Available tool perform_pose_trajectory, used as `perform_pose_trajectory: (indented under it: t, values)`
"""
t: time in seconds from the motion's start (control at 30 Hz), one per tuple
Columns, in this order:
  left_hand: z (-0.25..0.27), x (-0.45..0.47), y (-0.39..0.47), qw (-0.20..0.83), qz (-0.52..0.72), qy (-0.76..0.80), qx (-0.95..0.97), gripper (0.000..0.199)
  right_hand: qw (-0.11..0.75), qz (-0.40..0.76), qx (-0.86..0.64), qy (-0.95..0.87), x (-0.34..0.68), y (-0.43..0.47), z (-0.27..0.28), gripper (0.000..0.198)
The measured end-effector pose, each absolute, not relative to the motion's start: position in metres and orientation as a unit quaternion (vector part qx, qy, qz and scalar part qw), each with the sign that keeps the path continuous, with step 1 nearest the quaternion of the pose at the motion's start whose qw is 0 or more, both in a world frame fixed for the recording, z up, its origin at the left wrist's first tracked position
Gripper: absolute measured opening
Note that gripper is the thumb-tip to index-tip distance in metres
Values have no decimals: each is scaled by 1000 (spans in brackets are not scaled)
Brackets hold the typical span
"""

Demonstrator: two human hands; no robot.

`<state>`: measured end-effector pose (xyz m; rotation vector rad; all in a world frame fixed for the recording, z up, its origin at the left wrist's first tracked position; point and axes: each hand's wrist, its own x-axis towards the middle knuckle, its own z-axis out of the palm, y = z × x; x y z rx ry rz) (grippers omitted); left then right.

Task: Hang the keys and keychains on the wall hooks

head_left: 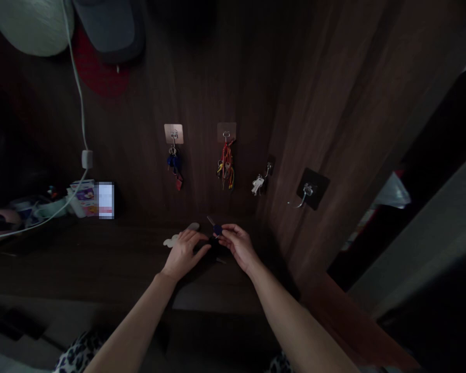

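Note:
My right hand [238, 246] pinches a key with a dark blue head [217, 229] between thumb and fingers, its metal blade pointing up and left. Just across from it, my left hand [185, 252] is over the shelf, fingers stretched out and thumb apart. Pale, rounded flat pieces [171, 241] show beside and partly under the left fingers, with a greyish rounded end [194, 226] beyond them; I cannot make out what they are. A dark item lies between the hands, too dim to name. A small metal piece [221, 261], perhaps a key blade, shows below it.
On the wall hang blue keys [174, 160], keys on red cords [227, 165] and silver keys [258, 184]. A bare hook [307, 190] juts from the right panel. Boxes [86, 197], a lit screen [106, 200] and a white cable [77, 83] are at left. Caps [108, 28] hang above.

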<state>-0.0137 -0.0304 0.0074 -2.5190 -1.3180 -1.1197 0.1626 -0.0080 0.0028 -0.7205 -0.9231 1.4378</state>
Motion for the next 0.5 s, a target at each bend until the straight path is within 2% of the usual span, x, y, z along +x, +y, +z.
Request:
perform_pose_trajectory:
  t: [0.27,0.5]
  values:
    - [9,-6,-31,109,-389,-435,-805,15,594,590,-328,-438,145,-13,3,29]
    - [6,-11,-28,56,-432,-444,-783,15,626,508,-387,-448,150,-10,2,28]
